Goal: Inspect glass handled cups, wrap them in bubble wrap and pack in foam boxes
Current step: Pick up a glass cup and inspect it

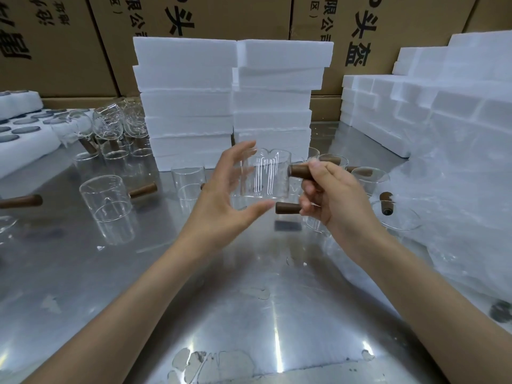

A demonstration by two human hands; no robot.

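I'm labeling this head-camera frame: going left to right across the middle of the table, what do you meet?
Foam tray with dark discs → glass cup standing on the table → left hand → held glass cup → right hand → bubble wrap.

A shiny metal bench (249, 314) spreads beneath the hands, mirroring streaks of overhead light and carrying scuffed, peeling patches (210, 364) at its near edge. Beyond the hands, brown cardboard cartons (221, 20) printed with large black characters stand stacked like a wall across the whole back.
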